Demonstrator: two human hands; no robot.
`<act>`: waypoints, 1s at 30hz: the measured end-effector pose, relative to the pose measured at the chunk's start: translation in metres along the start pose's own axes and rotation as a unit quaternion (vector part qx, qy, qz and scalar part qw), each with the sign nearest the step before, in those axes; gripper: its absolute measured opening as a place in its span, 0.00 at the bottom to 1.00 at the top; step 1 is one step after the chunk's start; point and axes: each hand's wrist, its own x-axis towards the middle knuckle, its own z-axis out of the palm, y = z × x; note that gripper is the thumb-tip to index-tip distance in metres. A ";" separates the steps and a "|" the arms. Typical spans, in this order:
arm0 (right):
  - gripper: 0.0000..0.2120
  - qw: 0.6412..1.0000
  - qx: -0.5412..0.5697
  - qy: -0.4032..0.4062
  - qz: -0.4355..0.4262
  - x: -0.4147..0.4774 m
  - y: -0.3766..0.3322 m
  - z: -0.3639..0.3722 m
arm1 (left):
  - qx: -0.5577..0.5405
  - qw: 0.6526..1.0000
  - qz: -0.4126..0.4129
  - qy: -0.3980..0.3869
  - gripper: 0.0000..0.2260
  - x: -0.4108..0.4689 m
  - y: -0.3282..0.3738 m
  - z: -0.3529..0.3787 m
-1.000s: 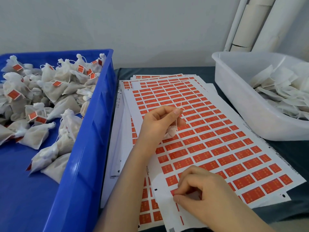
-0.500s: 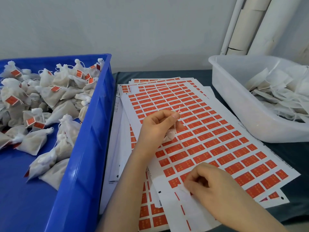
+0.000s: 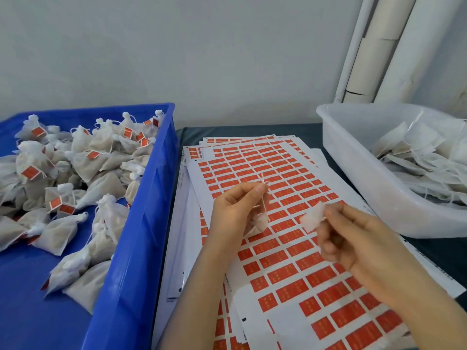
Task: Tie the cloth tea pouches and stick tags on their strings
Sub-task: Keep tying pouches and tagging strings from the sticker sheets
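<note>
Sheets (image 3: 290, 263) span crate (image 3: 141, 223) to tub (image 3: 366, 185); left hand (image 3: 235, 210) pinches string (image 3: 263, 202), right hand (image 3: 353, 238) tag (image 3: 312, 217).

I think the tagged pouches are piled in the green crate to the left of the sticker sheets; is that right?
Not quite: the crate is blue, not green. The head view shows the tagged pouches piled in it, to the left of the sticker sheets.

my left hand (image 3: 235, 210) pinches the string (image 3: 264, 198) of a small cloth pouch (image 3: 260, 222) above the red sticker sheets (image 3: 303, 274), while my right hand (image 3: 353, 238) pinches a white scrap (image 3: 312, 218), blurred, just beside it. tagged pouches (image 3: 88, 162) fill the blue crate (image 3: 141, 223) at left; flat white pouches (image 3: 417, 157) lie in the clear tub (image 3: 358, 178) at right.
</note>
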 end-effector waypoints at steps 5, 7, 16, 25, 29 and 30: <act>0.10 0.986 -0.088 0.091 -0.107 0.055 -0.023 0.007 | -0.003 1.000 -0.001 -0.004 0.11 0.002 -0.002 0.000; 0.11 0.975 -0.116 0.134 -0.131 0.078 -0.021 0.011 | 0.002 1.000 -0.004 0.010 0.11 0.005 -0.004 0.000; 0.17 0.990 0.092 0.071 -0.078 0.091 0.024 0.015 | 0.000 0.998 -0.016 0.057 0.06 0.011 -0.008 0.003; 0.10 0.992 0.088 0.020 -0.089 0.088 0.021 0.024 | 0.040 0.997 -0.001 0.068 0.12 0.010 -0.011 0.004; 0.11 0.993 0.028 0.024 -0.116 0.083 0.018 0.031 | 0.070 0.996 0.015 0.056 0.11 0.009 -0.010 0.006; 0.16 0.992 0.019 0.033 -0.122 0.081 0.018 0.031 | 0.073 0.996 0.016 0.053 0.10 0.008 -0.010 0.006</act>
